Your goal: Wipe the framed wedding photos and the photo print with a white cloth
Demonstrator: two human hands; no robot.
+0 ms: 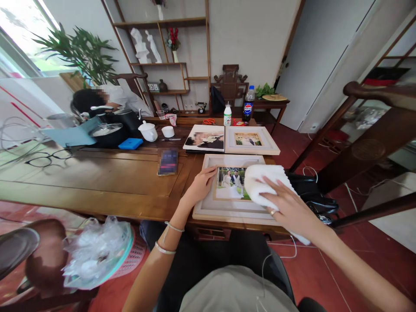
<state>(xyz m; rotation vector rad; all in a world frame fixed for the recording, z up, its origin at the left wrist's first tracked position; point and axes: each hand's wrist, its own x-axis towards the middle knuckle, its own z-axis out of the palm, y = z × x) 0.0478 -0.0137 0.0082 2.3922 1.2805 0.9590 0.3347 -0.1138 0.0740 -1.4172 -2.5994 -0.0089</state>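
Observation:
A picture frame (pixel 203 211) with a pale wooden edge lies flat near the table's front edge, showing a photo (pixel 227 190) of a couple outdoors. My left hand (pixel 203 184) rests on the frame's left side, its fingers stretched over the border toward the photo. In my right hand (pixel 286 203) is a bunched white cloth (pixel 269 177), pressed on the frame's right side and covering part of the photo. Some of the cloth hangs below that hand. Behind lie a second framed photo (pixel 273 145) and a photo panel (pixel 195 146).
Left of the frame lies a dark blurred item (pixel 168 161). Farther back stand a white teapot (pixel 148 131), a white bottle (pixel 228 116) and a cola bottle (pixel 249 104). A basket (pixel 121 260) with plastic bags stands at lower left. A person (pixel 130 102) leans at the far left.

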